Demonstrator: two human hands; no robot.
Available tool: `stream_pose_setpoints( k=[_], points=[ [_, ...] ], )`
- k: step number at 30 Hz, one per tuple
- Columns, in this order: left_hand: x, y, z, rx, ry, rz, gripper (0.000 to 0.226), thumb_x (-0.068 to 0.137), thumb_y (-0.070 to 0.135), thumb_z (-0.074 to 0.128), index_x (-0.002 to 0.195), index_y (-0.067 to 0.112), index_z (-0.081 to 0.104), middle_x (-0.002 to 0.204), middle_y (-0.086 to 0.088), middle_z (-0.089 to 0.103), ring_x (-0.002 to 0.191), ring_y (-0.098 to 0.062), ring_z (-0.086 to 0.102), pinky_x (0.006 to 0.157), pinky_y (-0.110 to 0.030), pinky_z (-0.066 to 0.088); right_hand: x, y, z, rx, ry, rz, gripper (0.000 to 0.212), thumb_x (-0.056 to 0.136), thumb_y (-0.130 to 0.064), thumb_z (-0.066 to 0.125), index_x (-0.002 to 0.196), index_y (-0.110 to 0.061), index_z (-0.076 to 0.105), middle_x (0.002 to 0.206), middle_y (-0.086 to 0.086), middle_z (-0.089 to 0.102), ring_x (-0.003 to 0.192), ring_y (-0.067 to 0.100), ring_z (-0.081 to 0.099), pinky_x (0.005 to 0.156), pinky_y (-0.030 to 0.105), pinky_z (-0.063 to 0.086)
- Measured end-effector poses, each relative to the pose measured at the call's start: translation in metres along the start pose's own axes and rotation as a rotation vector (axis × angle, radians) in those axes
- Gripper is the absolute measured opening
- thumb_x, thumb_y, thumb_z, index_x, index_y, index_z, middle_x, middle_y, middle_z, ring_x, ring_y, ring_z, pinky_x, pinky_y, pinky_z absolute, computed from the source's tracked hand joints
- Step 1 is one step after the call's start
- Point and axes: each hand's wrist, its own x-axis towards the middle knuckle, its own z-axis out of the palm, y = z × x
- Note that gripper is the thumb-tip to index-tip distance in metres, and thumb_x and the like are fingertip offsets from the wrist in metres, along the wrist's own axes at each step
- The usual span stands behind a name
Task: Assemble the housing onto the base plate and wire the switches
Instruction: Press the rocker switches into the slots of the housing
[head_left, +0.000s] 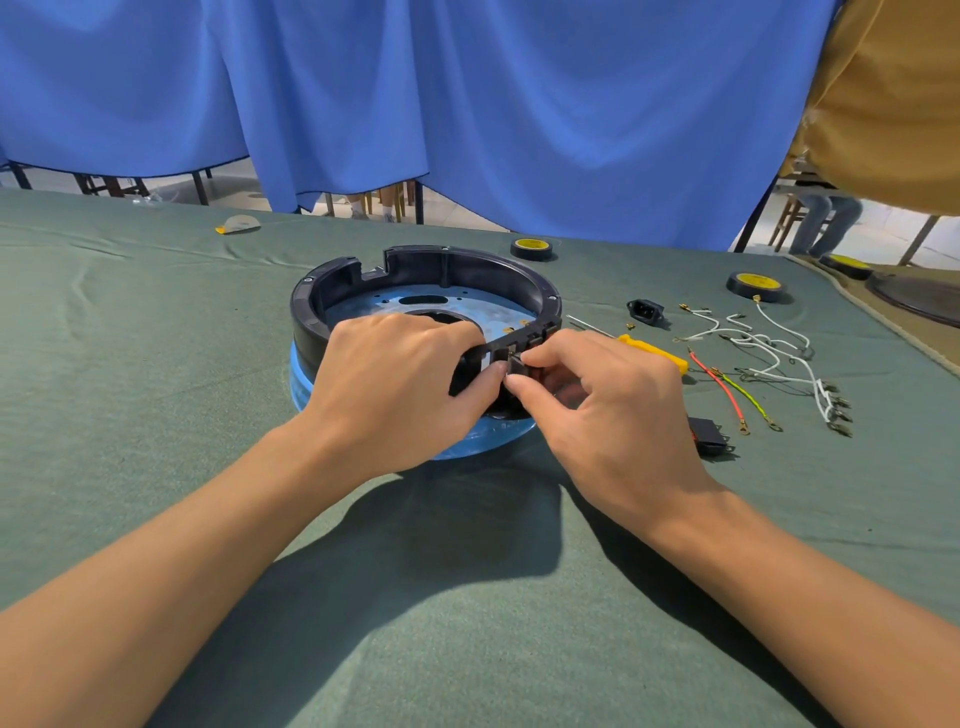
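The black ring housing (415, 260) sat on the blue base plate (483, 441) in the middle of the green surface (156, 364). The left hand (400, 384) gripped the housing's near wall, fingers curled over its rim. The right hand (613, 405) pinched a small black switch (514, 364) against that wall. Loose wires (769, 353), a yellow-handled screwdriver (654, 353) and a second switch (709, 439) lay to the right.

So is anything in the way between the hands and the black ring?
Nothing visible. The left hand grips the black housing at its near wall, and the right hand pinches a small dark part there.
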Motion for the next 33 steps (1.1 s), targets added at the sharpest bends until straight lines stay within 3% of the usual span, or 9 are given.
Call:
stream_pose_setpoints(
  k=[5,10,13,15,18,23,26,33],
  points=[
    [0.0,-0.001,-0.001,-0.009,0.015,-0.008,0.034,0.089,0.041,0.051,0.069,0.019,0.068,0.052,0.012,0.04,0.046,-0.018,0.046,0.049,-0.015,0.015,0.004,0.0,0.003,0.064,-0.01,0.031,0.007,0.08,-0.014,0.075,0.084,-0.01,0.07,0.074,0.0,0.066,0.065,0.016,0.061,0.059,0.039,0.054],
    [0.0,0.0,0.0,-0.013,0.02,-0.001,0.046,0.093,0.047,0.039,0.072,0.02,0.07,0.051,0.008,0.055,0.047,-0.018,0.053,0.047,-0.015,0.018,0.003,0.001,0.0,0.11,-0.071,0.041,0.021,0.082,-0.014,0.07,0.102,-0.009,0.074,0.093,0.001,0.066,0.078,0.011,0.064,0.069,0.027,0.057],
    [0.0,-0.001,0.0,-0.007,0.027,-0.009,0.05,0.093,0.051,0.036,0.071,0.02,0.069,0.049,0.01,0.047,0.047,-0.019,0.053,0.046,-0.016,0.016,0.002,0.007,-0.008,0.124,-0.119,0.021,0.028,0.081,-0.01,0.07,0.109,-0.009,0.073,0.098,0.002,0.068,0.082,0.01,0.066,0.074,0.025,0.057],
    [0.001,0.0,-0.001,-0.003,0.029,-0.01,0.05,0.091,0.053,0.038,0.068,0.02,0.068,0.049,0.01,0.042,0.046,-0.019,0.052,0.047,-0.016,0.015,0.003,0.009,-0.009,0.098,-0.107,0.009,0.027,0.081,-0.008,0.072,0.108,-0.009,0.074,0.097,0.002,0.07,0.081,0.01,0.065,0.075,0.025,0.055],
    [0.001,0.001,0.001,-0.001,0.033,-0.006,0.049,0.089,0.056,0.041,0.067,0.021,0.068,0.048,0.008,0.049,0.046,-0.02,0.053,0.046,-0.016,0.016,0.003,0.006,-0.002,0.082,-0.069,0.031,0.025,0.079,-0.005,0.076,0.103,-0.009,0.073,0.09,0.001,0.071,0.075,0.009,0.065,0.071,0.025,0.056],
    [0.001,0.0,0.003,0.006,0.041,-0.014,0.052,0.087,0.06,0.042,0.069,0.02,0.071,0.05,0.005,0.057,0.049,-0.022,0.058,0.046,-0.023,0.026,0.001,0.006,0.004,0.104,0.013,0.08,0.018,0.076,-0.008,0.079,0.091,-0.013,0.07,0.076,-0.007,0.066,0.076,0.004,0.063,0.069,0.01,0.051],
    [0.001,0.002,0.003,0.0,0.059,-0.034,0.055,0.086,0.061,0.039,0.068,0.02,0.071,0.049,0.004,0.058,0.049,-0.023,0.059,0.047,-0.023,0.024,0.001,0.005,0.006,0.128,0.011,0.108,0.017,0.076,-0.009,0.079,0.09,-0.014,0.07,0.075,-0.012,0.065,0.076,0.001,0.063,0.068,0.005,0.049],
    [0.003,0.006,0.005,0.024,0.082,-0.127,0.051,0.085,0.058,0.045,0.065,0.018,0.07,0.047,0.001,0.056,0.052,-0.023,0.055,0.049,-0.019,0.019,-0.001,0.009,-0.002,0.13,-0.044,0.038,0.02,0.084,-0.012,0.065,0.102,-0.012,0.073,0.087,-0.002,0.073,0.077,0.007,0.066,0.071,0.024,0.055]
  ],
)
